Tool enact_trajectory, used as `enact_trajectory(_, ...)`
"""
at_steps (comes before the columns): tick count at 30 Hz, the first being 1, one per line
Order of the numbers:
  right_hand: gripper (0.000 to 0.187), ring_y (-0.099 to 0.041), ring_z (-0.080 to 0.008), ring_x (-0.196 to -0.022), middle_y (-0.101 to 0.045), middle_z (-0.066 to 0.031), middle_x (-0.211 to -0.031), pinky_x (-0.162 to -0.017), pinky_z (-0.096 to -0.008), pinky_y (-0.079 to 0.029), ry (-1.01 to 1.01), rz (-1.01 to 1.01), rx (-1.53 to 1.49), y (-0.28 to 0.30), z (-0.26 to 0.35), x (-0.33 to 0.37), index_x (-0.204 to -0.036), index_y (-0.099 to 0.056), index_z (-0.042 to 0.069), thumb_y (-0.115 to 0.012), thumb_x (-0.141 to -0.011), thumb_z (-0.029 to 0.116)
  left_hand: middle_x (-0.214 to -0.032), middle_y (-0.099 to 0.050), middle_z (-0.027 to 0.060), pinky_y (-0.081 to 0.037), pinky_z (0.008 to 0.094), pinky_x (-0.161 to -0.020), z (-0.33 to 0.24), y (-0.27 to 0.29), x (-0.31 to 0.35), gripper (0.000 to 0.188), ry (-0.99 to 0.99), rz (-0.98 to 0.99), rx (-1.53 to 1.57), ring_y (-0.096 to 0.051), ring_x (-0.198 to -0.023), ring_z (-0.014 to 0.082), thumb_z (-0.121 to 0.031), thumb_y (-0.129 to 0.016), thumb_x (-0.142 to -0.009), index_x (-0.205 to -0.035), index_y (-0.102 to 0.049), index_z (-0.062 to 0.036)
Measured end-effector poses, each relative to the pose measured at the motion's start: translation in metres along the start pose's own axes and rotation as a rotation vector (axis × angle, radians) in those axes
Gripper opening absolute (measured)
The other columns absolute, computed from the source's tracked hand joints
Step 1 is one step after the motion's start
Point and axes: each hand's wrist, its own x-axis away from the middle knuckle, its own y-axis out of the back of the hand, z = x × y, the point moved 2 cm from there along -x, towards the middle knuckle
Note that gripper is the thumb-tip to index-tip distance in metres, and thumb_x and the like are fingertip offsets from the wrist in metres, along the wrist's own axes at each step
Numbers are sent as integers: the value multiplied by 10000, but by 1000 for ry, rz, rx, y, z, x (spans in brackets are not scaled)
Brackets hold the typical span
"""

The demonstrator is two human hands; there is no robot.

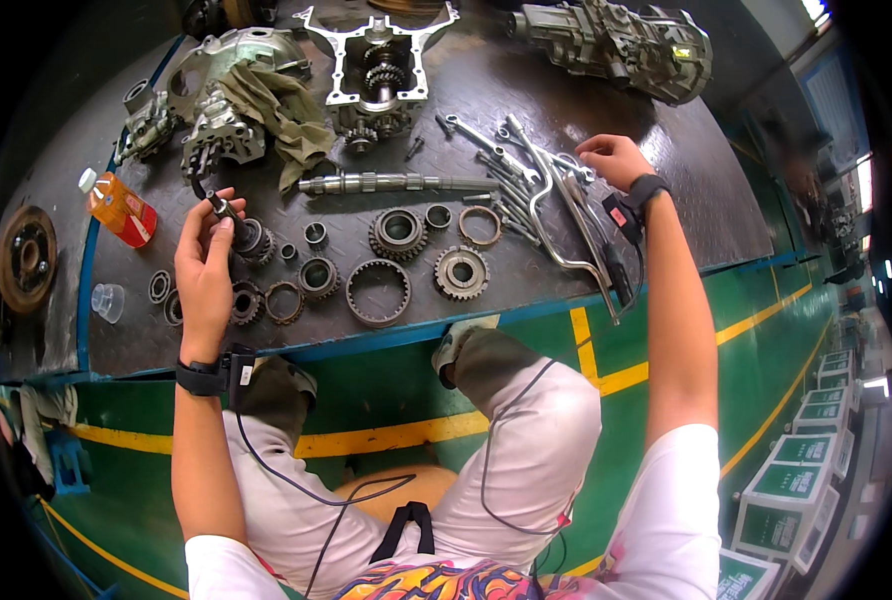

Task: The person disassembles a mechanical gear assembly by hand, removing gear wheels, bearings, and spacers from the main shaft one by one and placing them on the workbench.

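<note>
My left hand (208, 250) is closed around a short dark metal rod-like part (222, 207), its upper end near the grey castings. Just right of those fingers stands a toothed gear (256, 240). At the right, my right hand (616, 160) has its fingers curled together above the ends of several wrenches (571, 170); whether they grip one is hidden. Beside it lie a cranked speed-handle (538, 215) and a combination wrench (496, 148). A long splined shaft (396, 184) lies between the hands, with a large gear (398, 233) and a toothed ring (378, 292) in front of it.
An opened gearbox housing (378, 80) and a whole gearbox (616, 50) occupy the far side. A khaki rag (278, 115) drapes over a casting. At the left stand an orange-liquid bottle (121, 208) and a small clear cup (108, 302). The table's blue edge (366, 343) runs before my knees.
</note>
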Motion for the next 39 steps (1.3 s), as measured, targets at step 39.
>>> enact_trajectory(39,160,-643,-432,-1169,-730,-169,-1121,-1059,-513,-552,294,-476,776,-2,41,-45,-1028,-761,47,-719,-877,16,-1412,-758,138,-512,344,-1185,-14,0,2,353,25,48,8,-690,-1334,192,-51,-576,-1155,-1494,-653,6)
